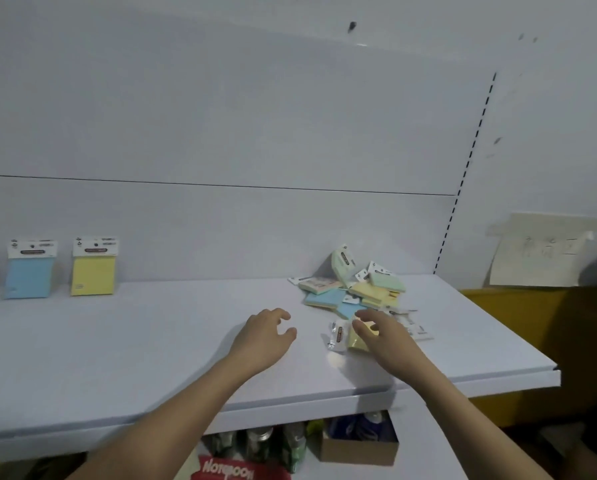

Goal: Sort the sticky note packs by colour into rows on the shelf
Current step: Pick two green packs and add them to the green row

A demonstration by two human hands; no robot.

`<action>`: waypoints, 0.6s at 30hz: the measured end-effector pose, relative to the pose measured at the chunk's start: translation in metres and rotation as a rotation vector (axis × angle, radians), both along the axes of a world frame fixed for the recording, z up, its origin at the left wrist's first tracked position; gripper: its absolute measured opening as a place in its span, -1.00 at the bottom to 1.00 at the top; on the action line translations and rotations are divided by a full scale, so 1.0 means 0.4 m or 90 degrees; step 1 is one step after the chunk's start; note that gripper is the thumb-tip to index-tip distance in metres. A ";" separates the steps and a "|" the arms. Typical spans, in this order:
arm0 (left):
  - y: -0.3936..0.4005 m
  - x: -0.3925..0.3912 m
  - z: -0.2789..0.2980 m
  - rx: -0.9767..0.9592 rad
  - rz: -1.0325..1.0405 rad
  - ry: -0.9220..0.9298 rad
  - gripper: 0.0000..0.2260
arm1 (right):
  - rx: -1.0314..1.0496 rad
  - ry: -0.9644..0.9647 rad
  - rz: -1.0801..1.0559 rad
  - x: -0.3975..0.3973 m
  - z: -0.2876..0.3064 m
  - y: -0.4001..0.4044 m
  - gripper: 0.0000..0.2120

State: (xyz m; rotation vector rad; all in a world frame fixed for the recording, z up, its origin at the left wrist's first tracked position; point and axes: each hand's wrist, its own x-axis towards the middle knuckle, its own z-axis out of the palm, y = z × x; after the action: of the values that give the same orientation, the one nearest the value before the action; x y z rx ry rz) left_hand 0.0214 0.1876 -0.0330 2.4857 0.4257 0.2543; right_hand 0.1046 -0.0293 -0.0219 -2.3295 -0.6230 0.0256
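On the white shelf, the right hand reaches over a loose yellow pack at the heap's near edge; whether its fingers grip it I cannot tell. The left hand hovers with fingers apart, holding nothing. Next, I judge: carry that pack to the standing yellow pack beside the blue pack. Another pack at the left is cut off.

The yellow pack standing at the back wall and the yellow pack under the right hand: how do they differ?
The standing yellow pack is upright against the back wall, header card on top; the yellow pack by the right hand lies flat on the shelf. The standing one is untouched in a row beside a blue pack; the right hand reaches over the other. Both are yellow.
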 end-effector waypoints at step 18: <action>0.020 0.496 -0.018 0.055 -0.022 -0.024 -0.70 | -0.098 -0.035 0.020 0.506 0.014 0.219 -0.55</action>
State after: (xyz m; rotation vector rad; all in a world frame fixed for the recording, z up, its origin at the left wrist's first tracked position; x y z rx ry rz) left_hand 0.2198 0.1957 -0.0402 2.5656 0.3619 0.3118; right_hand 0.3069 0.0584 -0.0162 -2.4763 -0.7083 0.0249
